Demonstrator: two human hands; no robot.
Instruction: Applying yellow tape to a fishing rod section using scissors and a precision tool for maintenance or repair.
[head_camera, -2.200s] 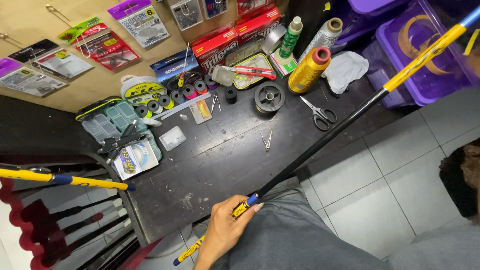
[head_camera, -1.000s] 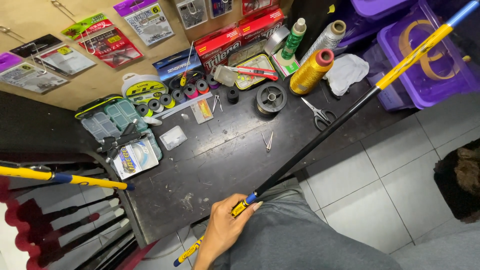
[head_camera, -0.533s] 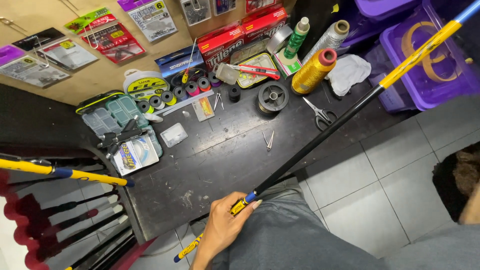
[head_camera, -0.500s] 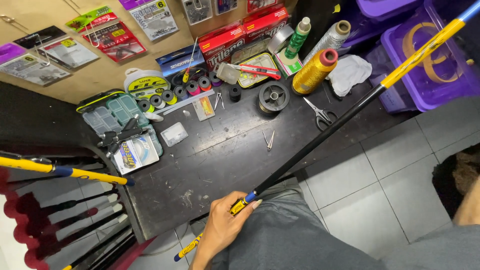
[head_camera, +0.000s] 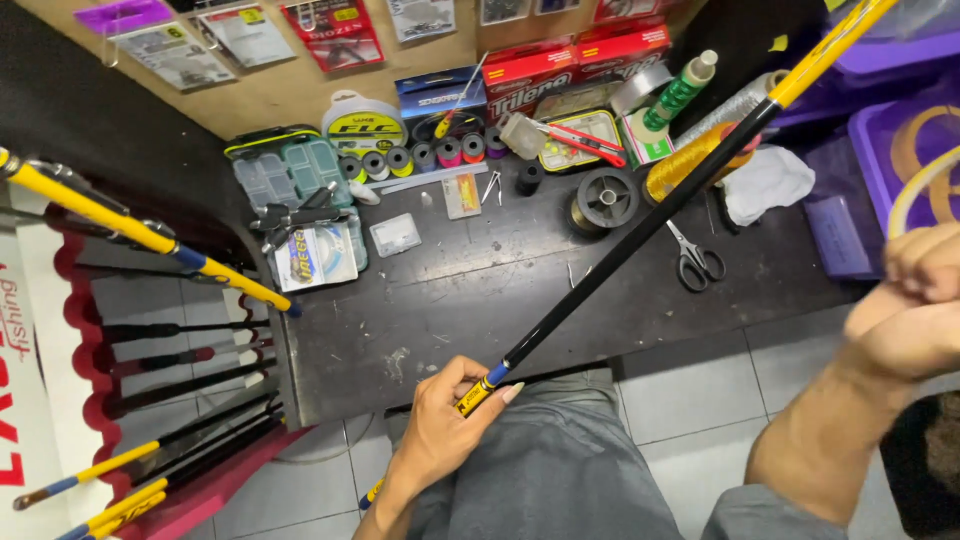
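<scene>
Two hands share one long rod (head_camera: 640, 225), and its line is what counts. Furthest left, a rack (head_camera: 70, 330) holds spare rods, apart from the work. Next comes the left hand (head_camera: 445, 425), low over the lap, fingers closed around the rod's butt where a yellow and blue band shows. From that grip the black shaft climbs up and to the right, crossing above the dark surface (head_camera: 420, 320), passing over a spool (head_camera: 605, 200) and beside scissors (head_camera: 692, 260), then turning yellow near the top corner. Furthest right, the right hand (head_camera: 915, 310) is curled into a loose fist, off the rod and below its upper stretch; whether it holds anything I cannot tell. So the left hand carries the rod alone, and the right is the nearer one to the far end.
</scene>
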